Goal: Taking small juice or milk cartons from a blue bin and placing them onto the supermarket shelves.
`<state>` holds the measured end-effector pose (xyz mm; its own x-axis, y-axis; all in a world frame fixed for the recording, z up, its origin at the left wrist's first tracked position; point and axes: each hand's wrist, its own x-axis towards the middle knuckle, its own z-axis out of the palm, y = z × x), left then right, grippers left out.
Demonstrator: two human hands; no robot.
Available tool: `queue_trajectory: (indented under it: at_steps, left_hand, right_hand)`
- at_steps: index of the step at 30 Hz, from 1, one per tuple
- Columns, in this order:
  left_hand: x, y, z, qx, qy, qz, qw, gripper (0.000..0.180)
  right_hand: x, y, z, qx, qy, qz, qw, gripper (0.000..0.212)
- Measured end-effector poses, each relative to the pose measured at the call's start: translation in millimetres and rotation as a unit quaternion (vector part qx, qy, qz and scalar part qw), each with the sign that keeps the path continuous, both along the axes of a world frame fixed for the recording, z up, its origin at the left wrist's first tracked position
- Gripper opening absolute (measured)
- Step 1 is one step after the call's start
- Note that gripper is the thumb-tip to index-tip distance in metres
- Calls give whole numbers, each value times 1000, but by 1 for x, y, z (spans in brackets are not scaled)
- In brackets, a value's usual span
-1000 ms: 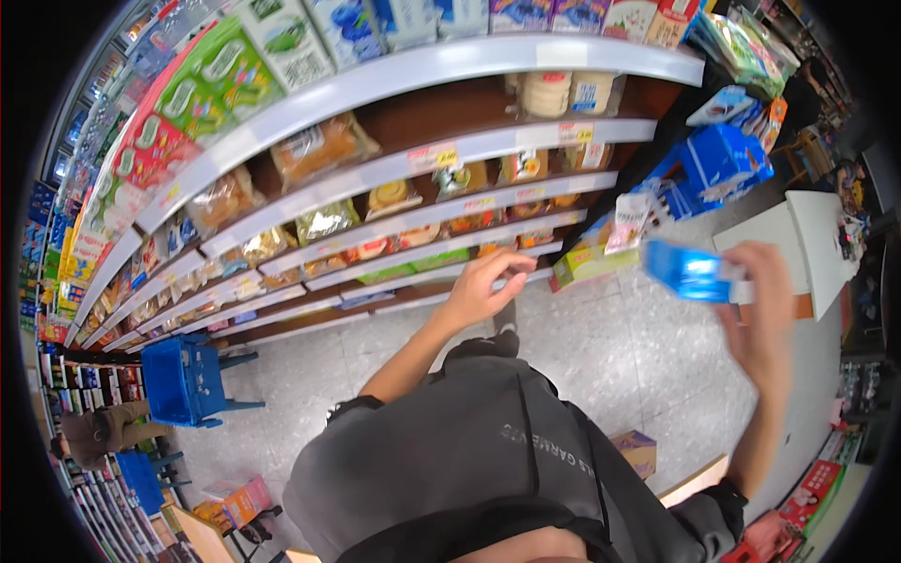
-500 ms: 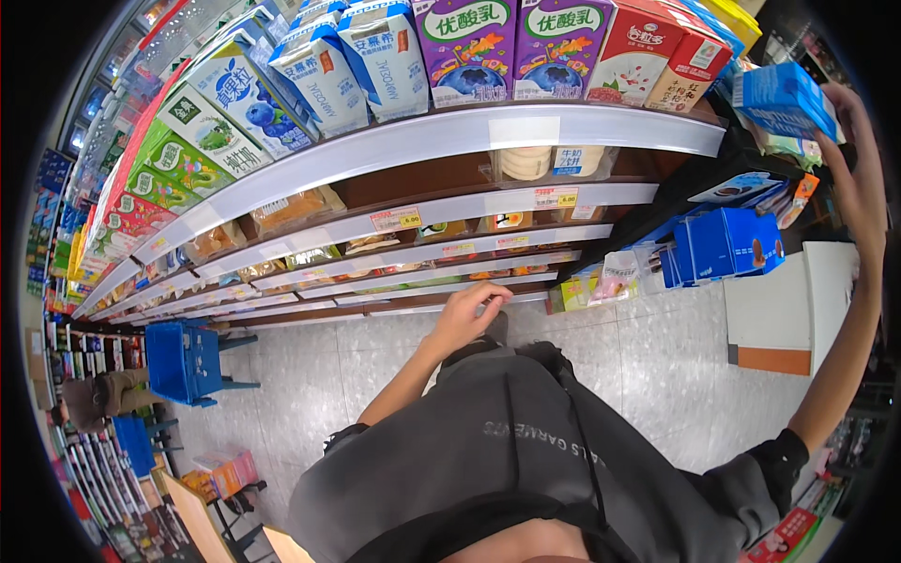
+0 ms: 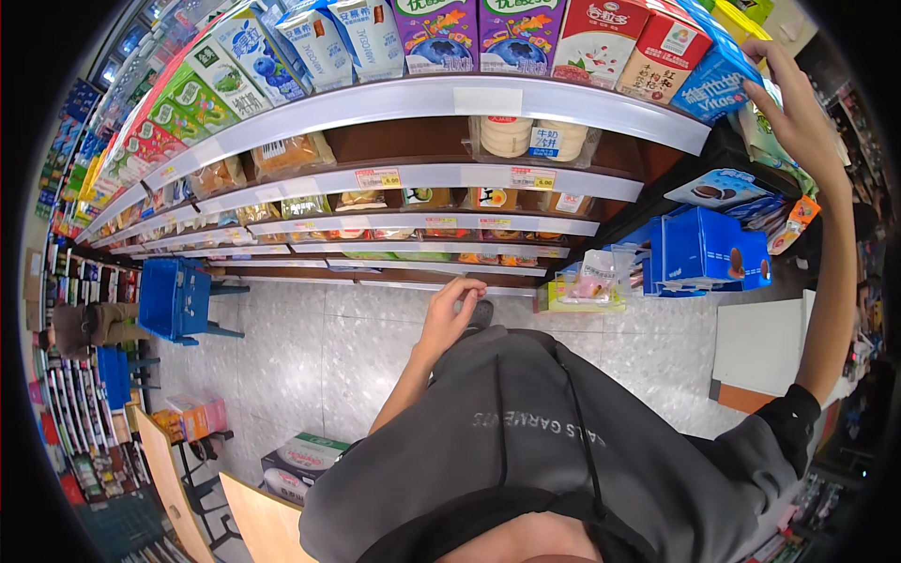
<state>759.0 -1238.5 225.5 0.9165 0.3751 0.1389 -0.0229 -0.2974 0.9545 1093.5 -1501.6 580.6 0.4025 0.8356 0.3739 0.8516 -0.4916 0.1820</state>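
Observation:
My right hand (image 3: 793,108) is stretched up to the right end of the top shelf (image 3: 582,105). Its thumb and fingers grip the near end of a blue drink carton (image 3: 710,86). This carton stands at the end of the row, right beside a red and beige carton (image 3: 664,64). Low in front of my body hangs my left hand (image 3: 452,314), with its fingers loosely curled in and nothing seen in them. It is nearest to the lower shelf fronts and touches none of them.
Purple cartons (image 3: 519,42) and white-blue cartons (image 3: 366,38) line the top shelf; packaged bread (image 3: 293,155) lies below. Right of the shelf are a blue display box (image 3: 709,246) and a white counter (image 3: 762,352). Blue baskets (image 3: 175,300) stand at left, near a crouching person (image 3: 84,328).
The blue carton has moved left with my right hand, from beyond the shelf's end to the row's end. The view has shifted; a dark box now shows on the floor. My left hand stays low.

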Motion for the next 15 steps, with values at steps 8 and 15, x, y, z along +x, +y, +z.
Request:
queue_trajectory:
  at_steps: [8, 15]
  left_hand:
    - [-29, -37, -16, 10, 16, 57, 998, 13]
    - [-86, -75, -18, -1, 80, 120, 990, 12]
  right_hand:
    - [5, -1, 7, 61, -148, 57, 985, 36]
    - [5, -1, -4, 45, -189, -93, 977, 33]
